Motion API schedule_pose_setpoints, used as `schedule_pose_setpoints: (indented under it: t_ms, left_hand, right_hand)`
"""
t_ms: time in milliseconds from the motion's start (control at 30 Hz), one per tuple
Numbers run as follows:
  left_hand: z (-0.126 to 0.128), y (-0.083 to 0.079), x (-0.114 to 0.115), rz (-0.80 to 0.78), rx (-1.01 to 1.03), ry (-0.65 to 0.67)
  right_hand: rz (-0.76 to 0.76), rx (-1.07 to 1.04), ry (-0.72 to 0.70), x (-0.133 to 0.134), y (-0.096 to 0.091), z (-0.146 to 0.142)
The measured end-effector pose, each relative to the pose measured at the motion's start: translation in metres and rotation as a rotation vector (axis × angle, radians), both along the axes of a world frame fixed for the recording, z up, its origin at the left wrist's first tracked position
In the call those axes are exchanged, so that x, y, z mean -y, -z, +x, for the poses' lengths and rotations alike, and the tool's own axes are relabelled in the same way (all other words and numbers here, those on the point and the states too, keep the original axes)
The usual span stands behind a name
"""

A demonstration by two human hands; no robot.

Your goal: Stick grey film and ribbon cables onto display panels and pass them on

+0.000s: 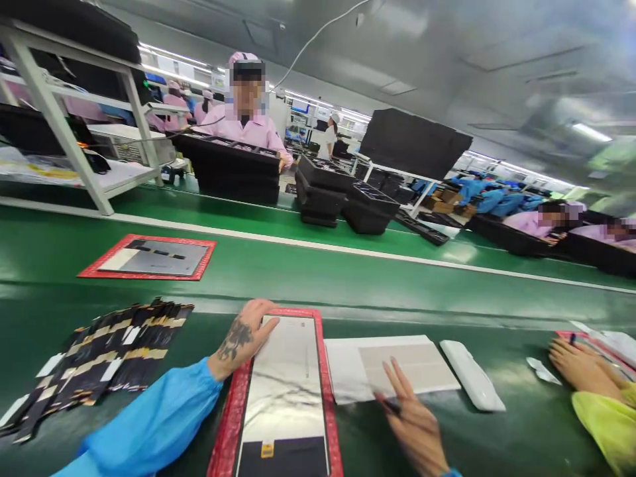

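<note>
A flat display panel (288, 377) lies face up on a red, wrapped-looking backing (228, 424), with a dark strip and a small yellow patch at its near end. My left hand (251, 331), in a blue sleeve, grips its far left corner, thumb on the panel's face and fingers at the top edge. My right hand (415, 424) is over the near edge of a white sheet (342, 364) with a beige area. Two of its fingers stretch out apart while the others curl; motion blurs them, and a dark spot near the thumb is unclear.
At left lie several dark flat strips (129, 351) in a fanned row. Beyond them, another panel (163, 258) rests on red. Right of the sheet is a white, rounded object (472, 374). A co-worker's hands (581, 364) are at far right. Black trays (322, 189) stand beyond the white rail.
</note>
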State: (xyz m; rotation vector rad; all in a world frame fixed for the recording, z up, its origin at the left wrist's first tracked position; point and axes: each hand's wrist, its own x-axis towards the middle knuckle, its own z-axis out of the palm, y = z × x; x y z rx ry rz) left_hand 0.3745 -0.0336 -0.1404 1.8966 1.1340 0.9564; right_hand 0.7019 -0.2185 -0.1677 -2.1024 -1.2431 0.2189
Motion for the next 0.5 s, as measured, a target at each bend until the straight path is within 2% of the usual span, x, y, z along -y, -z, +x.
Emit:
schedule_pose_setpoints:
  t_ms: [100,167,233,300,367,433,500]
  left_hand:
    - [0.000,0.007,0.028,0.235,-0.042,0.063]
    - [0.007,0.004,0.043,0.346,-0.078,0.109]
    - [0.018,-0.003,0.055,0.388,-0.127,0.180]
    - [0.036,-0.010,0.063,0.379,-0.206,0.293]
    - [0.063,-0.017,0.065,0.345,-0.345,0.404]
    - [0.098,-0.021,0.061,0.307,-0.496,0.495]
    - [0.138,-0.020,0.052,0.282,-0.614,0.584]
  right_hand:
    - [-0.027,-0.011,-0.196,-0.018,0.023,-0.013]
    - [-0.002,-0.053,-0.242,-0.023,0.034,-0.026]
    - [0.043,-0.112,-0.267,-0.024,0.038,-0.033]
    - [0.120,-0.176,-0.225,-0.021,0.033,-0.028]
    - [0.222,-0.244,-0.101,-0.019,0.022,-0.011]
    - [0.304,-0.330,0.057,-0.020,0.008,0.015]
    - [0.324,-0.447,0.151,-0.023,-0.005,0.040]
